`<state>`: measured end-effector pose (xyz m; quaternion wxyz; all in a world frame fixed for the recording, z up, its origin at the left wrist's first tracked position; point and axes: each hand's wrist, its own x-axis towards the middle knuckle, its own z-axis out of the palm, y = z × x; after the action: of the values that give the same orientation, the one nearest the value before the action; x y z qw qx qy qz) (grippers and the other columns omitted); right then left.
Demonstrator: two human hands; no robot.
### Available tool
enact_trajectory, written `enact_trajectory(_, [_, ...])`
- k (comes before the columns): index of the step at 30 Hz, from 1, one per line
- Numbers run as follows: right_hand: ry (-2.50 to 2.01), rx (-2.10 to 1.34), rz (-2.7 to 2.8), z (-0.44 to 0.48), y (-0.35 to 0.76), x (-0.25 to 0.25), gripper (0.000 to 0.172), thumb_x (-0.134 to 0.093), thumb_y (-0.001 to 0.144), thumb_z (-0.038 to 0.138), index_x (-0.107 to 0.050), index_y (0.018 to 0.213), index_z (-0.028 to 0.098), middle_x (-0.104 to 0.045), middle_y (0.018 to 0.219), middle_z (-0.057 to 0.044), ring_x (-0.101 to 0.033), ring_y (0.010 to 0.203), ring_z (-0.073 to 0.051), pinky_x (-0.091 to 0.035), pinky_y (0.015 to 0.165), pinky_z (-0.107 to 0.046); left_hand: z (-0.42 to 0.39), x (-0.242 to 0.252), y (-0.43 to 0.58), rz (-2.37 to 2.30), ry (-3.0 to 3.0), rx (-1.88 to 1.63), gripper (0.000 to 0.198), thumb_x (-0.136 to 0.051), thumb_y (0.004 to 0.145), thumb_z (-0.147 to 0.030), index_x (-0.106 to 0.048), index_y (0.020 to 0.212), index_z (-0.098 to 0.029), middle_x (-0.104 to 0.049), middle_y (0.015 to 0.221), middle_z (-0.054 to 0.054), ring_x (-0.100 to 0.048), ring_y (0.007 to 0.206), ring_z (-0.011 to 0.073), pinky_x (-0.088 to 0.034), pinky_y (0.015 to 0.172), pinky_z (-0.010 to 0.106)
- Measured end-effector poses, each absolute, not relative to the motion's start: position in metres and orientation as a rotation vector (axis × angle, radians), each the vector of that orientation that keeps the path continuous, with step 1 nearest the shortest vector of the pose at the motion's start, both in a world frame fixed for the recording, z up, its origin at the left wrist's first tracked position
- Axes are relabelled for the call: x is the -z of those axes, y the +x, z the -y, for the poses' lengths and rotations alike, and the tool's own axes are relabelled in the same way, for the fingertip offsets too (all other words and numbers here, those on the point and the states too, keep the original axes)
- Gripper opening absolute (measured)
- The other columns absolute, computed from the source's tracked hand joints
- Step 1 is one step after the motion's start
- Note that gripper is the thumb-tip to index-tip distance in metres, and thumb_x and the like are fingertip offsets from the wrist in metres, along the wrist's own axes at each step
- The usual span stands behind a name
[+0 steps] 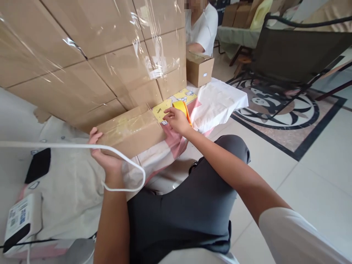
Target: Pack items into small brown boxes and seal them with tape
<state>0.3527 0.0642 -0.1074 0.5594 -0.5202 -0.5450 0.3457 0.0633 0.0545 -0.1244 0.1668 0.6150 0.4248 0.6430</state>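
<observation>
My left hand (100, 150) is closed around the left end of a long cardboard box (137, 137), its fingers on the top edge. Clear tape covers the box's top. My right hand (177, 119) is just past the box's right end, over a yellow patterned surface (165, 106). Its fingers are bent and apart, with nothing visible between their tips. A yellow and orange roll of tape (180, 106) shows right behind that hand. Whether the hand touches the roll or reaches through it, I cannot tell.
Stacked cardboard boxes (115, 69) wrapped in clear film rise behind the bench. A white cable (68, 145) crosses before my left wrist. Another person (205, 27) sits beyond a smaller box (200, 71). A dark folding chair (299, 55) stands at right; a white device (23, 220) lies lower left.
</observation>
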Motion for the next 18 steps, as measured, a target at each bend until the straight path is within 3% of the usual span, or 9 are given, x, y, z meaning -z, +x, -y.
enact_trajectory(2, [-1.197,-0.774,1.324,-0.066,0.352,0.105,0.01,-0.061,0.084,0.008,-0.061,0.088,0.017,-0.069,0.086,-0.003,-0.067,0.083,-0.015,-0.055,0.079,-0.028,-0.055,0.122,0.068,-1.108,1.664,-1.981,0.031,-0.018,0.1,-0.029,-0.044,0.109,-0.015,-0.041,0.155,0.017,-0.035,0.149,0.0228,-0.023,0.127,0.049])
enact_trajectory(5, [-1.138,-0.735,1.384,-0.067,0.351,0.102,0.01,-0.063,0.087,0.015,-0.059,0.078,0.018,-0.066,0.083,-0.002,-0.063,0.082,-0.014,-0.052,0.081,-0.028,-0.057,0.117,0.07,-0.987,1.555,-2.03,0.034,-0.018,0.096,-0.033,-0.045,0.106,-0.016,-0.048,0.151,0.017,-0.041,0.147,0.0243,-0.027,0.126,0.051])
enact_trajectory(9, [-1.049,-0.703,1.466,-0.06,0.35,0.1,0.015,-0.058,0.091,0.025,-0.057,0.077,0.018,-0.064,0.081,0.0,-0.06,0.079,-0.014,-0.049,0.079,-0.028,-0.057,0.115,0.064,-0.997,1.382,-2.085,0.034,-0.016,0.091,-0.032,-0.045,0.101,-0.019,-0.052,0.149,0.016,-0.047,0.144,0.0226,-0.028,0.126,0.049])
enact_trajectory(12, [-0.989,-0.703,1.551,-0.051,0.352,0.099,0.018,-0.058,0.092,0.036,-0.061,0.088,0.018,-0.068,0.095,-0.004,-0.062,0.093,-0.018,-0.05,0.088,-0.033,-0.057,0.118,0.054,-0.969,1.3,-2.116,0.037,-0.021,0.09,-0.035,-0.049,0.106,-0.016,-0.052,0.15,0.017,-0.049,0.142,0.0252,-0.03,0.124,0.051])
enact_trajectory(13, [-0.977,-0.723,1.582,-0.048,0.353,0.099,0.024,-0.061,0.091,0.041,-0.064,0.098,0.018,-0.069,0.108,-0.007,-0.062,0.105,-0.02,-0.049,0.095,-0.036,-0.058,0.12,0.051,-0.975,1.288,-2.119,0.038,-0.024,0.09,-0.036,-0.05,0.109,-0.015,-0.051,0.151,0.017,-0.049,0.142,0.0264,-0.031,0.124,0.051])
enact_trajectory(15, [-0.955,-0.796,1.676,-0.041,0.353,0.098,0.06,-0.072,0.082,0.053,-0.058,0.13,0.02,-0.059,0.14,-0.012,-0.052,0.132,-0.027,-0.042,0.11,-0.043,-0.062,0.125,0.044,-0.996,1.278,-2.127,0.041,-0.028,0.089,-0.038,-0.05,0.112,-0.014,-0.049,0.152,0.019,-0.049,0.141,0.028,-0.034,0.122,0.05])
enact_trajectory(17, [-0.922,-0.863,1.811,-0.035,0.35,0.097,0.107,-0.082,0.069,0.062,-0.035,0.156,0.02,-0.037,0.162,-0.016,-0.033,0.151,-0.032,-0.031,0.12,-0.048,-0.067,0.129,0.04,-1.004,1.28,-2.147,0.045,-0.024,0.088,-0.042,-0.049,0.112,-0.014,-0.05,0.15,0.021,-0.049,0.142,0.029,-0.036,0.12,0.049])
enact_trajectory(18, [-0.901,-0.872,1.881,-0.032,0.348,0.096,0.122,-0.084,0.065,0.065,-0.024,0.162,0.021,-0.027,0.167,-0.017,-0.024,0.155,-0.034,-0.026,0.123,-0.05,-0.068,0.13,0.039,-1.007,1.279,-2.151,0.046,-0.022,0.087,-0.044,-0.049,0.111,-0.014,-0.05,0.15,0.021,-0.05,0.142,0.0292,-0.037,0.12,0.049])
